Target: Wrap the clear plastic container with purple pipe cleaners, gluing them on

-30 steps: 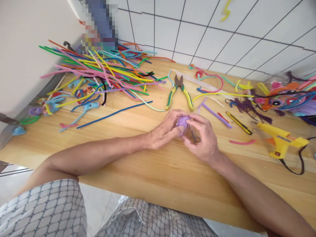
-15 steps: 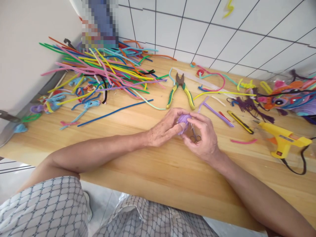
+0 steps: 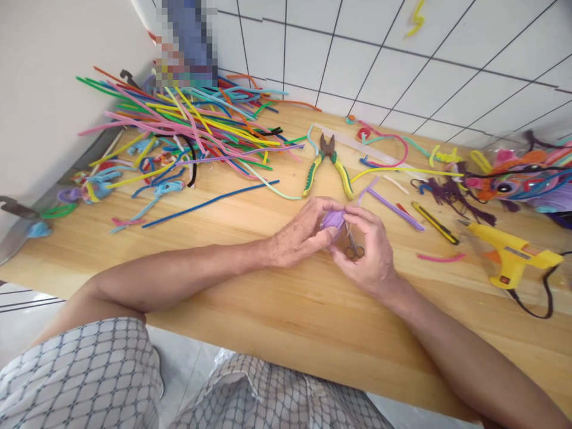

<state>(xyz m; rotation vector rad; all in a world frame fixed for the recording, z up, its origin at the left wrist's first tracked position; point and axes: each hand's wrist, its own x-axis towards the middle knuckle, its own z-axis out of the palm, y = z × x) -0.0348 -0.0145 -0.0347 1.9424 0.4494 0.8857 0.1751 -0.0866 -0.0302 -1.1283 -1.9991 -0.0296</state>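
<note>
Between my two hands is a small purple bundle of wound pipe cleaner (image 3: 333, 220). My left hand (image 3: 300, 235) grips it from the left, its thumb lying across the near side. From the right, the fingertips and thumb of my right hand (image 3: 369, 247) close on the bundle's other edge. Small scissors (image 3: 354, 247) lie on the table, seen through the gap of my right hand. Just beyond my hands rest pliers (image 3: 328, 158) with yellow-green handles. Purple pipe cleaner pieces (image 3: 395, 208) lie to the right of them. My fingers hide part of the bundle.
A heap of coloured pipe cleaners (image 3: 201, 125) spreads over the back left of the wooden table (image 3: 277, 316). On the right lie a yellow utility knife (image 3: 434, 222), a yellow glue gun (image 3: 513, 247) with a black cord, and a colourful pipe-cleaner figure (image 3: 518, 179). A tiled wall (image 3: 308, 53) stands behind.
My hands stay almost in place, with the purple bundle slightly turned between the fingers. The whole view has shifted a little.
</note>
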